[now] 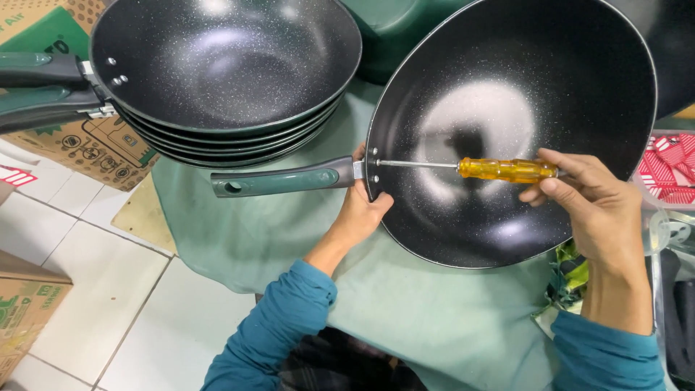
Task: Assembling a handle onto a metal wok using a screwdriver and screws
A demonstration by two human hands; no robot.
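Note:
A black speckled wok (507, 87) is tilted on edge in front of me, its inside facing me. Its dark green handle (279, 181) sticks out to the left. My left hand (360, 213) grips the wok's rim where the handle joins. My right hand (590, 203) holds a screwdriver (499, 169) with a yellow see-through handle. The screwdriver's metal shaft runs left across the inside of the wok, and its tip rests at the rivets by the handle joint.
A stack of several black woks (224, 72) with green handles stands at the upper left on a pale green cloth (434, 311). Cardboard boxes (94, 145) sit on the white tiled floor (94, 289) at the left. Red-and-white packaging (670, 166) lies at the right edge.

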